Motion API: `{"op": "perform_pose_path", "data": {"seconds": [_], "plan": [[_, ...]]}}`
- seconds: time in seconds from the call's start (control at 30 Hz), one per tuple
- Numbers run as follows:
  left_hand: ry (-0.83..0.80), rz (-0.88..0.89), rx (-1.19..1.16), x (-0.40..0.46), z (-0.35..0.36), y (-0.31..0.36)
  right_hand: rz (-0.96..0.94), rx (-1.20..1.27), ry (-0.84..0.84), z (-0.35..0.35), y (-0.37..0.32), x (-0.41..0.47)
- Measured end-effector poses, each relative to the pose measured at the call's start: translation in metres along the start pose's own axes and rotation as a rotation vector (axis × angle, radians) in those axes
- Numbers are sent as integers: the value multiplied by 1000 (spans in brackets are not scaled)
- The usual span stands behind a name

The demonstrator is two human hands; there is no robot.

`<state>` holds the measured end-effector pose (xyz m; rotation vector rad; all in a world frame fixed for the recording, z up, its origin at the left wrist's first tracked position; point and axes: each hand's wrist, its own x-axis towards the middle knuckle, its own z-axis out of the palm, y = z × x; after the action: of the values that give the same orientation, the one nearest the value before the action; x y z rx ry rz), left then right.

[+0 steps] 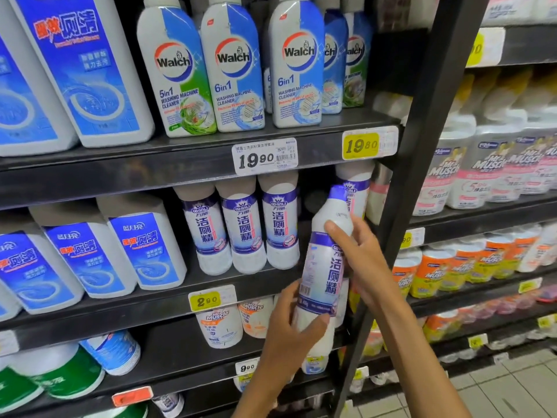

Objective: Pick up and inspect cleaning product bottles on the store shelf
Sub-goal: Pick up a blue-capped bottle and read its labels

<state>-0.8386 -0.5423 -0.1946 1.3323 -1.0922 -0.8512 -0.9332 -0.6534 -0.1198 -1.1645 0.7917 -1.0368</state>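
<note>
Both hands make the grip on one tall white plastic bottle with a purple-and-white label (324,267). The left hand (289,333) curls round its lower body, thumb across the front. The right hand (358,257) clasps the shoulder, just under the purple cap. The bottle tilts slightly, held off the black metal shelf (150,300). To the left of the grip three matching white bottles (241,224) stand upright on that shelf.

smooth white plastic bottle (324,267) with a glossy printed label, matt black metal shelf (180,164), shiny paper price tags (265,156).
</note>
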Motion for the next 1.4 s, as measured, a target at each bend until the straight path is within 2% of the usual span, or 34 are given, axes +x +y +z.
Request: {"op": "perform_pose_path", "data": {"seconds": [0.07,0.17,0.3,0.4,0.47,0.6,0.67,0.73,0.83,0.93,1.03,1.17,1.23,1.3,1.4], "plan": [[-67,-69,-106,-11,-5,2,160,209,-130,0,8,-4],[-86,-147,-170,-22,-12,6,199,421,-157,2,18,-13],[-171,-213,-84,-32,-24,19,194,336,-125,11,22,-25],[-170,-264,18,-42,-24,27,259,338,-203,11,24,-33],[-167,-287,-63,-49,-28,30,312,458,-274,6,21,-36],[-356,-365,-335,-56,-37,35,298,638,-371,10,14,-39],[-402,-373,-438,-58,-35,35,243,750,-412,18,9,-41],[-355,-344,-343,-59,-30,36,151,691,-408,23,3,-43],[-247,-302,-142,-60,-26,34,16,368,-303,20,-8,-47],[-199,-255,-111,-63,-22,40,-45,220,-252,18,-16,-51],[-197,-283,-223,-64,-24,42,21,338,-226,19,-19,-55],[-390,-432,-559,-67,-33,38,252,693,-336,25,-14,-54],[-449,-536,-683,-71,-31,34,276,781,-389,28,-10,-55],[-403,-514,-620,-74,-29,26,220,732,-401,29,-9,-57],[-230,-424,-364,-73,-27,26,110,435,-298,29,-12,-59]]}}
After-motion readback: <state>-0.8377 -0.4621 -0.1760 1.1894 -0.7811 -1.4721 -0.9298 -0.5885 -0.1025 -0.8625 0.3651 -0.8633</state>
